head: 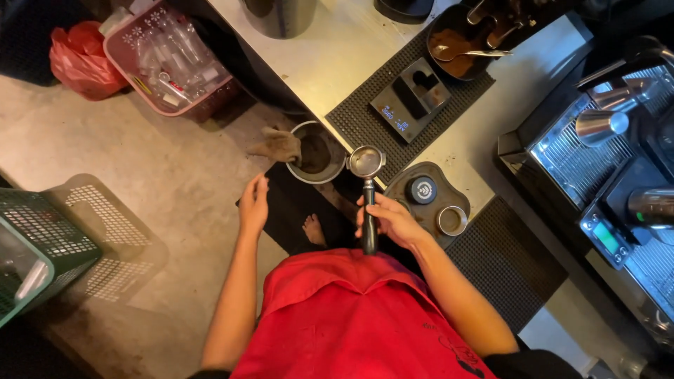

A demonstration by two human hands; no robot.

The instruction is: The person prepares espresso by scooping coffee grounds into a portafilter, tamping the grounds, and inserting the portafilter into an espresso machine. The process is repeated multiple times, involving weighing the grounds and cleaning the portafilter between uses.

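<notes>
My right hand grips the black handle of a metal portafilter, whose round basket faces up just right of a round waste bin with dark grounds inside. My left hand hangs free with fingers apart, left of the bin and below a brown rag draped over the bin's rim. I wear a red apron.
A steel counter carries a black scale on a ribbed mat, a tamping station with a tamper and ring, and a dark bowl of ground coffee with a spoon. An espresso machine stands at right. A pink crate and green basket sit on the floor.
</notes>
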